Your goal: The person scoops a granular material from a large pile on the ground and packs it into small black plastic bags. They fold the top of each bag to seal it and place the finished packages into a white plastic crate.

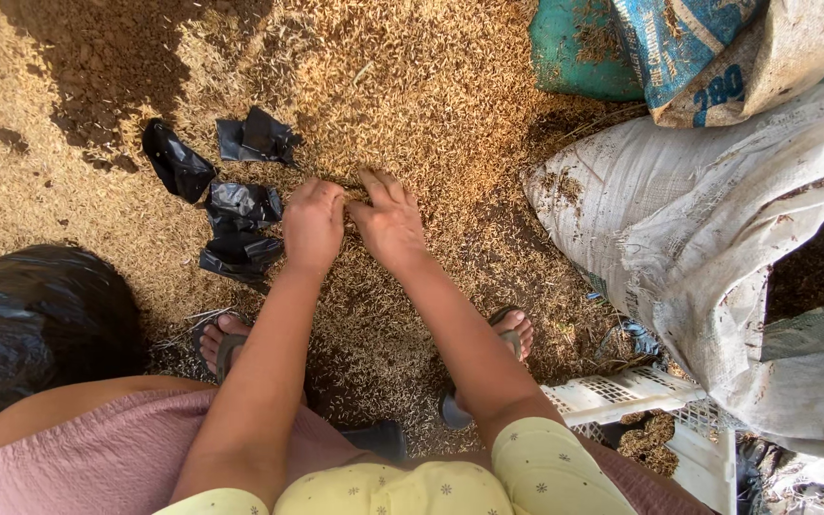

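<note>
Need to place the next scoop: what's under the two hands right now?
Loose straw-coloured husk covers the ground beneath the left hand and right hand. Both press palm-down, so anything under the palms or curled fingers is hidden. Crumpled black plastic bags lie beside the left hand.

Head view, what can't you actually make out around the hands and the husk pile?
- Left hand and right hand: palms face down on the husks, so any grip is hidden.
- White sack: cut off by the right edge.
- Black bag: cut off by the left edge, contents unseen.
- White crate: partly under the sack.
</note>
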